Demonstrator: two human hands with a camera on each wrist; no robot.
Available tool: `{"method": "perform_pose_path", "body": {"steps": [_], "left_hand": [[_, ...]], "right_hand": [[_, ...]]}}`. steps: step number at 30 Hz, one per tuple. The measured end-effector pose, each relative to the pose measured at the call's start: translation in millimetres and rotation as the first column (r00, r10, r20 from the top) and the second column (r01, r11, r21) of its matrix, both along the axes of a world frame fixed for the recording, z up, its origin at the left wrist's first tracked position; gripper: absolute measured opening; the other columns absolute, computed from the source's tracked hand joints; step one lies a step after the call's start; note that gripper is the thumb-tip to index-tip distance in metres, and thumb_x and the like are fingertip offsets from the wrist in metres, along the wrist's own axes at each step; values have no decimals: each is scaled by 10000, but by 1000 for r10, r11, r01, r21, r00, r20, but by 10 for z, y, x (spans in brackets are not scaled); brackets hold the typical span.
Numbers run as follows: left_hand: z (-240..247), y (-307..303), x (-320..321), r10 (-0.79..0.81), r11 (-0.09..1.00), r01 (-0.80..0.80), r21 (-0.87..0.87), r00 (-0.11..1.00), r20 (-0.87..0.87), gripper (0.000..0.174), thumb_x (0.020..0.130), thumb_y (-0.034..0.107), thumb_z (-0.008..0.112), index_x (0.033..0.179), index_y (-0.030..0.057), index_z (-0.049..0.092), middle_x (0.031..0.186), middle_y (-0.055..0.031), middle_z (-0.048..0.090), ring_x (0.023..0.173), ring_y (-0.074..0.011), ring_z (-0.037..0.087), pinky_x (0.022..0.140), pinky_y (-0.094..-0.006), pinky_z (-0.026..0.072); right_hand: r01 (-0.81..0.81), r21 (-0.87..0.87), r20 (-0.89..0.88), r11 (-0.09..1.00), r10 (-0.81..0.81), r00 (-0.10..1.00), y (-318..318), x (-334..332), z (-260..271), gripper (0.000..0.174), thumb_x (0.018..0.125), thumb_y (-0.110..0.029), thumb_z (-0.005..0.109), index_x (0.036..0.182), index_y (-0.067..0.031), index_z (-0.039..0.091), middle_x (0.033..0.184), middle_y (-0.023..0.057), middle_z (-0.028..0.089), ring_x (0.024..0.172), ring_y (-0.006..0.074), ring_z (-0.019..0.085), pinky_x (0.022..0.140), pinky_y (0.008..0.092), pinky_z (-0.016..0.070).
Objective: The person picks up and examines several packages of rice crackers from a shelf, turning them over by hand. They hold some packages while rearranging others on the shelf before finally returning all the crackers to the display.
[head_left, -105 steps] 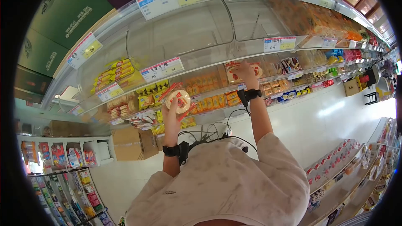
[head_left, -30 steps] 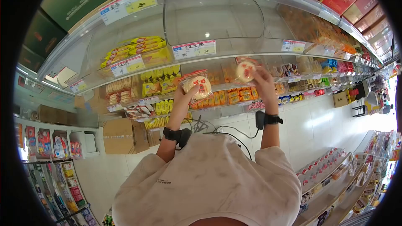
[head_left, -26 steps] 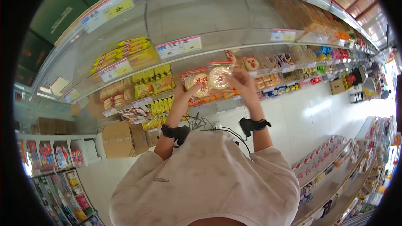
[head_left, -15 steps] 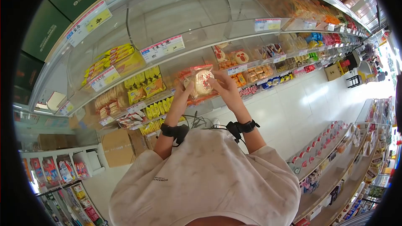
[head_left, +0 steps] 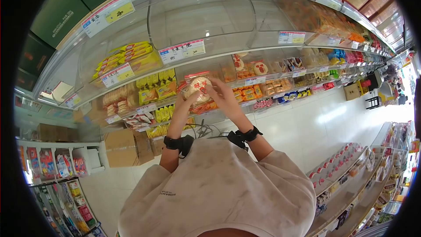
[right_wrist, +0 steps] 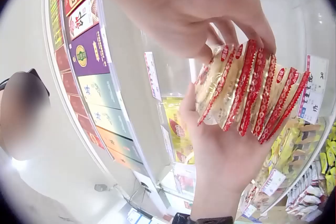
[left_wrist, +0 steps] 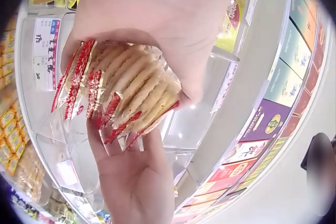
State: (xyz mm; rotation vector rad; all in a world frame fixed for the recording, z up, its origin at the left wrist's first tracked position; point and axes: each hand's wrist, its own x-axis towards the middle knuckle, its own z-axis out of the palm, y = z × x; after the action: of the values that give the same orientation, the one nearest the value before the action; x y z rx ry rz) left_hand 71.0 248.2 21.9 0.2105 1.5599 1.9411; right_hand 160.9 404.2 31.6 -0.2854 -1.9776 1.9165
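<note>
Several round crackers in clear wrappers with red edges form one bundle (head_left: 200, 88) between both hands, in front of the shelf. From the left side the left hand (head_left: 182, 109) grips it, thumb over the front cracker. The right hand (head_left: 226, 100) holds the right side with bent fingers. In the left wrist view the packets (left_wrist: 131, 85) stand face to face in a row, the left hand (left_wrist: 142, 16) around them and the right hand (left_wrist: 134, 182) below. The right wrist view has the right hand (right_wrist: 194, 11) curled over the packets (right_wrist: 247, 90), its fingertips partly hidden.
Clear shelf bins hold yellow packets (head_left: 125, 58), round crackers (head_left: 259, 68) and orange packets (head_left: 247, 93). Price labels (head_left: 182, 52) line the shelf edges. A cardboard box (head_left: 120, 148) stands on the floor at lower left, with cables near the body. Another shelf rises at right.
The right hand has brought a single cracker packet leftward from the shelf to those in the left hand. Both hands now hold the packets together, slightly left of their place half a second ago.
</note>
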Motion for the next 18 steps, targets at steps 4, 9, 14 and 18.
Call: {"method": "perform_pose_path", "body": {"steps": [4, 9, 14, 18], "left_hand": [[177, 8, 71, 25, 996, -25, 80, 1000, -1, 594, 890, 302, 785, 1265, -68, 511, 1190, -144, 626, 1048, -150, 629, 859, -287, 508], [-214, -22, -59, 147, 989, -147, 7, 989, -36, 544, 891, 277, 780, 1250, -51, 537, 1172, -128, 636, 1026, -149, 644, 848, -295, 524], [46, 166, 104, 188, 977, -177, 123, 979, -83, 617, 868, 175, 794, 1357, 10, 456, 1237, -113, 605, 1124, -169, 611, 931, -312, 519], [34, 218, 89, 216, 965, -181, 188, 959, -182, 677, 866, 138, 790, 1402, 25, 392, 1282, -116, 577, 1144, -180, 595, 967, -327, 502]], "right_hand": [[-16, -2, -4, 1000, 16, 1000, -90, -29, 20, 415, 997, -136, 637, 1370, 8, 526, 1168, 146, 674, 1078, 202, 675, 865, 310, 546], [75, -1, -34, 997, -75, 997, -194, -35, -1, 408, 1025, -194, 589, 1366, 17, 513, 1175, 184, 653, 1069, 221, 674, 845, 310, 537], [63, 106, 44, 992, -68, 997, -229, 18, 85, 465, 1036, -310, 564, 1344, 32, 502, 1165, 227, 646, 1023, 269, 684, 852, 353, 527], [52, 11, 84, 999, -53, 995, -234, 48, 80, 488, 1031, -359, 569, 1313, 36, 516, 1115, 213, 677, 992, 265, 690, 854, 362, 519]]}}
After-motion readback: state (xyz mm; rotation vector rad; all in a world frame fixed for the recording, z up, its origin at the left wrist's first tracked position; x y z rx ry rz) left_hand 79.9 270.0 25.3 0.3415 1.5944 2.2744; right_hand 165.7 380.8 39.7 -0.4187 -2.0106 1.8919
